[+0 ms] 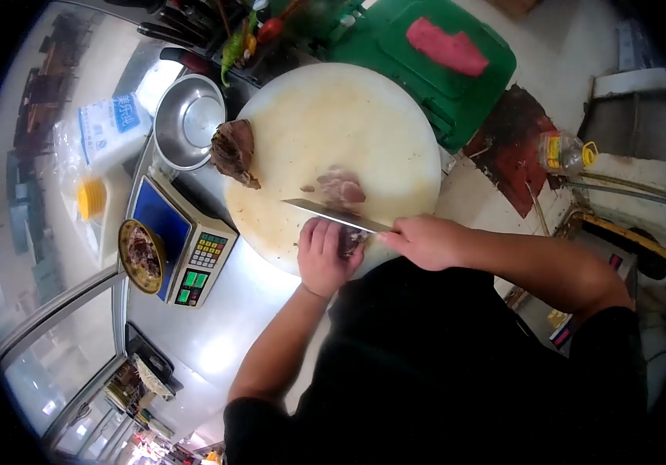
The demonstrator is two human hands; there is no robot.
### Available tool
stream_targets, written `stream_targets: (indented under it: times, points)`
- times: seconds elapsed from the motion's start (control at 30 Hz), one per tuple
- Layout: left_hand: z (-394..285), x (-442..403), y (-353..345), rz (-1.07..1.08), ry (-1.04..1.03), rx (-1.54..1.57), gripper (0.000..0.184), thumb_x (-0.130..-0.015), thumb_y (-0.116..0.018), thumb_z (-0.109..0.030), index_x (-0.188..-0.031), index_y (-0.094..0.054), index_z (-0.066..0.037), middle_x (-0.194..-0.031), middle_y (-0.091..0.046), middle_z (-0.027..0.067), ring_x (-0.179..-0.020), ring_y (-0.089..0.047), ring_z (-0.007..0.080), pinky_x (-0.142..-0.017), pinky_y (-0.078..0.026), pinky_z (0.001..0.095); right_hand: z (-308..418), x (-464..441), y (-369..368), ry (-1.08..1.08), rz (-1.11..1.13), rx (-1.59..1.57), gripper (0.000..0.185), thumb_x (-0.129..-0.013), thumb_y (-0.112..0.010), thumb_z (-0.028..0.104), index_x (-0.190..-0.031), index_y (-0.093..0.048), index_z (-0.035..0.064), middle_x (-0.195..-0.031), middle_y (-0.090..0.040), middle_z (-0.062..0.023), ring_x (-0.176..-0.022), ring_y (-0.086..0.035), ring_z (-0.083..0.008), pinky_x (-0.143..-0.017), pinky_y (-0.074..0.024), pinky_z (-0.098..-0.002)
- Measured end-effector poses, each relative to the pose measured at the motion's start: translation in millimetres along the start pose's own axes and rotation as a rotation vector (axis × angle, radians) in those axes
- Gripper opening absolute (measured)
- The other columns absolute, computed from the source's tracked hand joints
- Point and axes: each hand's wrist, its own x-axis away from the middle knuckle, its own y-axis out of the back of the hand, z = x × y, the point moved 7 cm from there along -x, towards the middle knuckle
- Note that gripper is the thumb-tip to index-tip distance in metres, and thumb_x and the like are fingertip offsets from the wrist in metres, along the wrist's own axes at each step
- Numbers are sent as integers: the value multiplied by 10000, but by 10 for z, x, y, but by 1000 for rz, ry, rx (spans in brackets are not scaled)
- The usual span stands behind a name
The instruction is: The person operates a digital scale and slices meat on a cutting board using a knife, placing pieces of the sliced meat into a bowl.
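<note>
Knife (327,210): long metal blade, straight and greyish, running slantwise over the pale round board (333,116); tip toward the person's left and a little farther out, handle end to the right, mostly covered by the grip. Meat chunk (351,242): dark, brownish-purple with paler patches, small, on the near part of the board, held from its left side and partly covered. Blade lies along its far side; depth of the edge in the meat cannot be told. Meat slices (341,186): pinkish-brown, thin-looking, loosely overlapping just beyond the blade, flat on the board. One small dark scrap (307,188) lies apart, left of them.
</note>
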Motion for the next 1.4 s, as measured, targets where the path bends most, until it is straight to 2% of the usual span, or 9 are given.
stream_targets:
  times: [0.37, 0.7, 0.8, 0.9, 1.0, 1.07, 1.17, 1.33, 1.4]
  points:
    - [-4, 31, 22, -15, 23, 22, 704, -665, -858, -284, -1226, -542, 1, -1193, -559, 200, -1105, -541, 420, -967, -460, 494, -234, -24, -26, 1, -7, 30, 495, -1013, -495, 439, -994, -658, -29, -890, -681, -241, -844, -668, -397, -754, -513, -446]
    - [184, 12, 82, 337, 471, 53, 1034, -603, -884, -241, -1444, -337, 6, -1344, -503, 250, -1199, -551, 408, -996, -483, 429, -261, 323, 98, 157, -249, -79, 458, -991, -544, 425, -1046, -662, -14, -927, -696, -235, -873, -687, -377, -791, -526, -431]
    - [473, 124, 69, 239, 836, 616, 975, -608, -848, -101, -1434, -345, 22, -1272, -593, 180, -1160, -610, 283, -997, -496, 366, -575, 382, 211, 96, -321, -210, 465, -996, -542, 419, -1078, -658, -24, -945, -706, -194, -886, -689, -318, -809, -522, -409]
    - [737, -194, 305, 78, 779, 681, 981, -606, -861, -127, -1431, -357, 42, -1270, -591, 193, -1148, -612, 266, -982, -501, 370, -1032, 405, 234, -169, -221, -550, 510, -1027, -472, 477, -835, -601, 23, -578, -559, -66, -467, -550, -182, -466, -450, -348]
    - [958, -913, 381, -4, 625, 538, 981, -604, -862, -204, -1413, -378, 67, -1285, -579, 220, -1141, -616, 302, -975, -502, 388, -1205, 374, 174, -202, -170, -872, 533, -1029, -426, 530, -766, -550, 83, -486, -469, -36, -353, -439, -151, -365, -365, -323]
    - [1135, -1339, 306, -42, 458, 68, 974, -618, -845, -288, -1423, -395, 25, -1299, -559, 240, -1159, -590, 369, -994, -488, 426, -1322, 308, 157, -190, -149, -866, 560, -1022, -374, 587, -843, -573, 95, -499, -483, -35, -359, -447, -154, -377, -404, -332]
    - [1120, -1714, 149, 122, 533, -133, 919, -670, -797, -365, -1470, -409, -133, -1346, -521, 235, -1214, -533, 412, -1032, -457, 440, -1420, 252, 88, -218, -74, -980, 622, -1008, -301, 655, -974, -555, 89, -501, -479, -36, -367, -453, -165, -395, -433, -338]
    - [1286, -1443, -106, 53, 535, -189, 905, -739, -816, -399, -1465, -395, -59, -1410, -466, 240, -1294, -471, 419, -1083, -417, 449, -1503, 170, -58, -213, -26, -1015, 628, -1003, -284, 672, -987, -548, 103, -524, -484, -38, -395, -461, -173, -428, -445, -347]
    - [1065, -1075, -19, -249, 361, -68, 794, -837, -734, -349, -1459, -377, -8, -1434, -447, 247, -1314, -436, 443, -1122, -365, 459, -1396, 143, -89, -224, -15, -993, 625, -1007, -284, 665, -950, -539, 97, -532, -488, -41, -405, -455, -178, -429, -433, -347]
